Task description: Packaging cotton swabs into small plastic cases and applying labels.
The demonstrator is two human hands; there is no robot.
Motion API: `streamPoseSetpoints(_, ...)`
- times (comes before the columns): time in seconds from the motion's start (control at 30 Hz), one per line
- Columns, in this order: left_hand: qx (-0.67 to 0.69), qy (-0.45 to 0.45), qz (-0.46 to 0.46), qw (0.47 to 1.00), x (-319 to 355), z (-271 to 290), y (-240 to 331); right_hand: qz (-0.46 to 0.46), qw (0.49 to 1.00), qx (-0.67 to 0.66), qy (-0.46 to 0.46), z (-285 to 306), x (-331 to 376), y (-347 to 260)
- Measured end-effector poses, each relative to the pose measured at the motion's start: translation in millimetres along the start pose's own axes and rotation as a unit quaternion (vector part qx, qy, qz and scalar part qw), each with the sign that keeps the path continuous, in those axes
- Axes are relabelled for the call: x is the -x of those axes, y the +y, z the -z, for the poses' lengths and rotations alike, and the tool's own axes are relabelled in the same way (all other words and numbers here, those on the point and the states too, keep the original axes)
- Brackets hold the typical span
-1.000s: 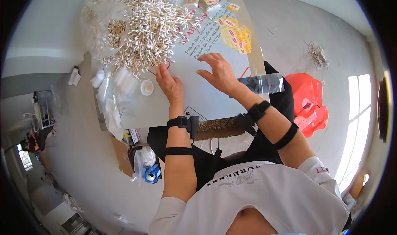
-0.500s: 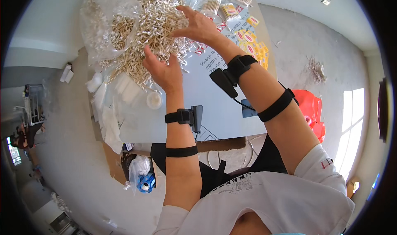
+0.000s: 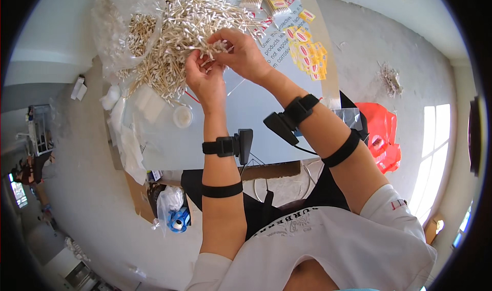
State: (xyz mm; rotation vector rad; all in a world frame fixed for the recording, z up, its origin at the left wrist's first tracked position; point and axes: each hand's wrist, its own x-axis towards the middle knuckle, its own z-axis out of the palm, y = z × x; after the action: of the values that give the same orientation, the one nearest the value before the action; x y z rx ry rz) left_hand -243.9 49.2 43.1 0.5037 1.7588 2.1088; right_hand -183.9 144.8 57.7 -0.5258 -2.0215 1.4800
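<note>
Swabs (image 3: 220, 45), slim and fluffy-tipped, seemingly bunch between curled hands (image 3: 207, 86) (image 3: 243, 58).

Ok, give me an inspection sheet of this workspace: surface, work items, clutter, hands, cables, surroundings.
Surface: pale table, printed film-like top.
Work items: swabs heaped loose, far left; packs and yellow cards farther right.
Clutter: round tub; clear bag left of the heap.
Hands: left hand and right hand together at the heap's near edge, fingers bent; grip unclear.
Cables: black lead at the right wrist device.
Surroundings: red bag and scraps, right of the table.
</note>
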Motion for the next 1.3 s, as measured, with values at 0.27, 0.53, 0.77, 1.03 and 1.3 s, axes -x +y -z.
streamPoseSetpoints(0.27, -0.142, -0.062, 0.004, 0.988, 70, 39, -35, -0.021, 0.991, 0.133, -0.008, 29, 103, 32)
streamPoseSetpoints(0.53, -0.328, -0.071, -0.162, 0.928, 109, 51, -7, 0.043, 0.979, 0.194, 0.053, 56, 166, 16)
streamPoseSetpoints(0.77, -0.455, -0.229, -0.197, 0.837, 173, 64, -15, 0.103, 0.928, 0.330, -0.140, 63, 205, 17)
streamPoseSetpoints(1.03, -0.397, -0.124, -0.182, 0.891, 135, 62, -19, 0.085, 0.965, 0.243, -0.047, 59, 189, 20)
streamPoseSetpoints(1.3, -0.465, -0.150, -0.192, 0.851, 123, 44, -29, 0.077, 0.939, 0.334, -0.014, 47, 187, 24)
